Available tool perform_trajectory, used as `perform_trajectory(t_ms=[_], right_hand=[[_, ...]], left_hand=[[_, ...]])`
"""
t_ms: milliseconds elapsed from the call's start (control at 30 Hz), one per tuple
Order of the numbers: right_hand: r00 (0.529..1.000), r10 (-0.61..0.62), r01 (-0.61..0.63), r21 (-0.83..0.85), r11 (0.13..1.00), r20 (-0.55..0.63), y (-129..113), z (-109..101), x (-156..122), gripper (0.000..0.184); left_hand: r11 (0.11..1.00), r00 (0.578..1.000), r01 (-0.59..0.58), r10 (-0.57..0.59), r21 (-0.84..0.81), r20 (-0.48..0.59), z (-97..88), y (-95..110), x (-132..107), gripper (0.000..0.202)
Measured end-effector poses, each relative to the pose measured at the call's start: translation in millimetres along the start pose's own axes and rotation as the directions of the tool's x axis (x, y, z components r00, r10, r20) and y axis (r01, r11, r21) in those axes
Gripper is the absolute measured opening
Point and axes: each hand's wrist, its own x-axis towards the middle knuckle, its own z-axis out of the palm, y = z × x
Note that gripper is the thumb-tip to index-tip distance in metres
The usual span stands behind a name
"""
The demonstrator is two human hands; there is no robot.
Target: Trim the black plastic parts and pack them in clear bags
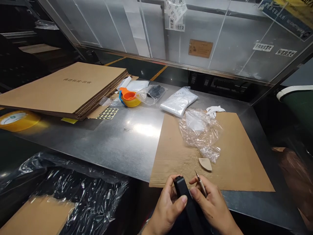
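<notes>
My left hand [168, 205] is wrapped round a long black plastic part [184, 192], its thumb pressed along the side. The part's narrow end points up and away from me, and its lower end runs out of the picture. Close beside it, my right hand [212, 202] grips a slim, pointed tool [201, 183] like a pen-shaped knife or tweezers, tip upward. Just beyond my hands, a beige wedge-shaped pad [205, 164] lies on a cardboard sheet [239, 156]. A crumpled transparent plastic bag [200, 130] rests on the same sheet.
A metal table [127, 143] carries a stack of flat cardboard [61, 88], orange and yellow tape rolls [130, 98], a sticker sheet [107, 113], a bagged black item [156, 91], a white packet [179, 101] and white finger covers [215, 110]. A transparent panel [156, 32] stands behind.
</notes>
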Motion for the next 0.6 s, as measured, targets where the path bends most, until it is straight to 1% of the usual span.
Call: perform_trajectory(t_ms=[100,233,367,433,600], right_hand=[[1.000,-0.021,0.019,0.094,0.995,0.019,-3.5,3.3,4.5,0.033],[0.999,-0.043,0.042,0.122,0.992,0.011,-6.9,3.6,8.5,0.032],[1.000,-0.024,0.024,0.156,0.988,0.000,-7.1,2.9,11.2,0.035],[1.000,-0.014,0.009,0.195,0.981,0.023,-7.6,2.6,11.9,0.036],[0.997,0.022,-0.044,0.287,0.957,0.079,-10.6,2.8,12.9,0.037]], left_hand=[[1.000,0.999,-0.013,0.013,-0.015,0.049,-1.2,-1.3,-0.1,0.045],[0.999,0.998,-0.026,0.024,0.041,0.049,-2.2,-3.6,-1.6,0.046],[0.986,0.998,-0.043,0.034,0.162,0.061,-1.4,-2.6,-3.2,0.049],[0.975,0.996,-0.071,0.057,0.210,0.073,1.0,0.1,-4.0,0.050],[0.969,0.997,-0.067,0.054,0.240,0.058,3.8,5.0,-5.0,0.049]])
